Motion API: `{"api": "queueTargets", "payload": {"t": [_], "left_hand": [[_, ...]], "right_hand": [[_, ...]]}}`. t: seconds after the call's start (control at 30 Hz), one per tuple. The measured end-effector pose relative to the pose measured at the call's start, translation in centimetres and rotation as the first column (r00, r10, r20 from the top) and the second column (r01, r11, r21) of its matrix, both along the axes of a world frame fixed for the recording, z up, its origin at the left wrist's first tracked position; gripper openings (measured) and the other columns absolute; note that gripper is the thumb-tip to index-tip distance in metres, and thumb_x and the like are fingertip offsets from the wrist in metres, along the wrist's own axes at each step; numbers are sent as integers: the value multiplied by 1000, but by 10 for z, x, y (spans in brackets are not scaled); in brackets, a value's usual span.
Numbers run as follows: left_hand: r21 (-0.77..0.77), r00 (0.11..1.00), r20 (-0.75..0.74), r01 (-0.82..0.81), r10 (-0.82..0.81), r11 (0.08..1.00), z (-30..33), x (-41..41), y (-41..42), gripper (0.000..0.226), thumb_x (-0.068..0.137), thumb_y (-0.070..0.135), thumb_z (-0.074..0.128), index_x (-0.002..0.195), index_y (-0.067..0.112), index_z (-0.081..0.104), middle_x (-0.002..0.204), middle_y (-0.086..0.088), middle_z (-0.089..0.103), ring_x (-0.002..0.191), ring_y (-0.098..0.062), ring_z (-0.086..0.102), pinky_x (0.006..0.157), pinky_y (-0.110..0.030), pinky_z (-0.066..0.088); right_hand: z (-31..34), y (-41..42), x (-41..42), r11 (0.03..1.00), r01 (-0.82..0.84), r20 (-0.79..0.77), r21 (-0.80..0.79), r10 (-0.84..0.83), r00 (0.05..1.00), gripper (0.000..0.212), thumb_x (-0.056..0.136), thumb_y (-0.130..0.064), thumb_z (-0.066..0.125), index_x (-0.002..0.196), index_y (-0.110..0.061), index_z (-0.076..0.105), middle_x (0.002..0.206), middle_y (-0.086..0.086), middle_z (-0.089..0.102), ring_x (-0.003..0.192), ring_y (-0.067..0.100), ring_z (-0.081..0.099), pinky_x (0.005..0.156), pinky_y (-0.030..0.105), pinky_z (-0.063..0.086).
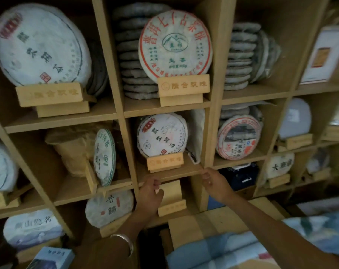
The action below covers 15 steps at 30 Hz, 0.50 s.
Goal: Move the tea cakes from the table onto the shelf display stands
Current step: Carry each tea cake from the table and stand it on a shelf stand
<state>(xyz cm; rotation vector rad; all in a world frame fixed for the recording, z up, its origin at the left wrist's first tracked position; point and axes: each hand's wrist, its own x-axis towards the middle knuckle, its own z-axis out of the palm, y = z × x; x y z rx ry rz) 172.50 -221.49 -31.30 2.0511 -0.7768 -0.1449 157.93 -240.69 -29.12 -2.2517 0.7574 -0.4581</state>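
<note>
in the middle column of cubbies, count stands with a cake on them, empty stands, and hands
stands holding a tea cake: 2 (top stand, middle stand)
empty stand: 1
hands: 2 (left hand, right hand)
total: 5

Pretty dim shot, corners went dark and blurry, shelves bowed at the edges, sharpest bit was just above both hands.

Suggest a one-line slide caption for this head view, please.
Both hands, left and right, hover empty below a tea cake on its wooden stand.
</note>
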Motion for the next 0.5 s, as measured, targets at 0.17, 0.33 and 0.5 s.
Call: {"api": "queueTargets", "payload": {"t": [0.17, 0.33, 0.5], "left_hand": [[-2, 965, -8, 263, -263, 965, 15, -14, -19, 29, 89, 8, 67, 117, 12, 57, 106, 3, 60, 96, -11, 59, 79, -16, 46], [-8, 867, -62, 495, -495, 869, 16, -63, -58, 22, 91, -3, 60, 109, 10, 58, 98, -3, 59, 88, -15, 58, 78, -15, 50], [-41, 692, -143, 710, -707, 703, 11, -166, -113, 18, 91, -3, 60, 105, 8, 56, 104, -15, 59, 96, -28, 57, 89, -44, 51]], "right_hand": [[10, 8, -67, 986, 155, -11, -58, -156, 988, 25, 95, 0, 53, 119, 3, 58, 109, 20, 63, 91, 26, 62, 74, 17, 47], [10, 26, -158, 921, 360, 2, -150, -364, 932, 21, 90, 6, 58, 109, 10, 64, 102, 22, 67, 92, 30, 64, 71, 21, 41], [9, 52, -287, 779, 600, -84, -182, -620, 780, 31, 92, -11, 58, 123, -4, 58, 116, 15, 64, 102, 30, 64, 84, 31, 45]]}}
